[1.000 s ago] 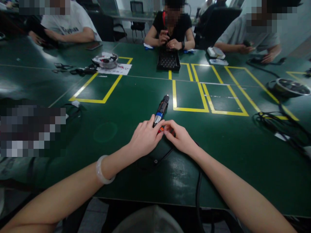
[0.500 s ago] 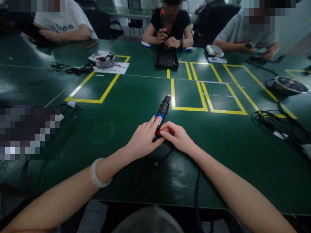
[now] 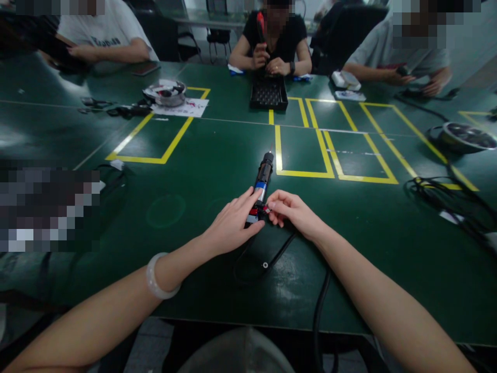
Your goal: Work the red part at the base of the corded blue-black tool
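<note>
A slim black electric screwdriver (image 3: 265, 171) lies on the green table, its tip pointing away from me. Part of its casing is off, so a silver motor with a blue band shows inside. My left hand (image 3: 233, 217) rests over the rear half, fingers along one side and thumb across the back end, holding it down. Just right of that end, my right hand (image 3: 291, 210) pinches a thin red wire (image 3: 267, 210) coming from the body; its far end is hidden by the fingertips. A black cable (image 3: 285, 246) with a pale ring loops behind the tool.
Yellow tape rectangles (image 3: 305, 173) mark the table. A black tray (image 3: 268, 106) stands before a person opposite, who holds a red-and-black tool. A round metal dish (image 3: 169, 96) sits at far left, a bowl (image 3: 466, 137) and coiled cables (image 3: 430, 194) at right. Two other people sit across.
My right hand has drawn slightly right, away from the tool's rear, and the red wire now shows. The tool has turned a little more upright in view; the cable loop has shifted right.
</note>
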A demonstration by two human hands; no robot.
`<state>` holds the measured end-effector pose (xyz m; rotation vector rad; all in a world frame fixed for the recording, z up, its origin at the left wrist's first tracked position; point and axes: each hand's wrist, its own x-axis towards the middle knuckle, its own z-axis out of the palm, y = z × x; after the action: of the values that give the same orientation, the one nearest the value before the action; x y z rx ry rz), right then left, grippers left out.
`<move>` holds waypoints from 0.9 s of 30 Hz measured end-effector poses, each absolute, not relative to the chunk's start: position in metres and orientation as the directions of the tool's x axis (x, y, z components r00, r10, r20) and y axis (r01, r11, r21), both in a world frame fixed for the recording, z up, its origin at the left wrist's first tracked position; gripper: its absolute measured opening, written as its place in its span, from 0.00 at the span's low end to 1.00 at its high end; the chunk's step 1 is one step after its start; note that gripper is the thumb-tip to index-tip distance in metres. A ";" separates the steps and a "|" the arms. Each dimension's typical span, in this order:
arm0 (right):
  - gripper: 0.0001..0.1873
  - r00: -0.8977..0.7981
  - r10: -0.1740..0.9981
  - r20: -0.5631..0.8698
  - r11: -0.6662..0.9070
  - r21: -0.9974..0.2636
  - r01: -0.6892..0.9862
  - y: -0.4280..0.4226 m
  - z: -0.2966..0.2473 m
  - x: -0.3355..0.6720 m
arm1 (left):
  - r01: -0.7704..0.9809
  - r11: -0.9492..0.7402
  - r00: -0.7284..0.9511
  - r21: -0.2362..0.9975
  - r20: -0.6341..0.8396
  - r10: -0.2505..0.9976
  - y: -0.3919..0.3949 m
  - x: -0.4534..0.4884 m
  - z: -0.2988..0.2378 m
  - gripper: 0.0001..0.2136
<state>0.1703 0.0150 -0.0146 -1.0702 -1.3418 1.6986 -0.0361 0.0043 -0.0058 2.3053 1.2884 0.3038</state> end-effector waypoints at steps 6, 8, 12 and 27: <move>0.12 -0.534 0.839 -0.106 -0.125 -0.992 0.001 0.018 -0.014 0.177 | 0.740 -0.437 0.537 0.511 -0.057 0.842 0.004 -0.036 -0.003 0.35; 0.12 -0.570 0.817 -0.087 -0.096 -0.995 0.015 0.019 -0.013 0.179 | 0.738 -0.438 0.539 0.513 -0.058 0.840 0.004 -0.037 -0.003 0.35; 0.10 -0.596 0.801 -0.063 -0.034 -0.998 0.059 0.018 -0.013 0.180 | 0.733 -0.445 0.543 0.514 -0.049 0.838 0.004 -0.037 -0.004 0.35; 0.09 -0.535 0.844 -0.047 0.134 -0.946 0.295 0.019 -0.016 0.181 | 0.738 -0.446 0.542 0.507 -0.049 0.839 0.004 -0.038 -0.004 0.35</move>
<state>0.1811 0.0190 -0.0159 -1.0911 -1.9062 1.4048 -0.0378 0.0036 -0.0040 2.3070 1.2770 0.2867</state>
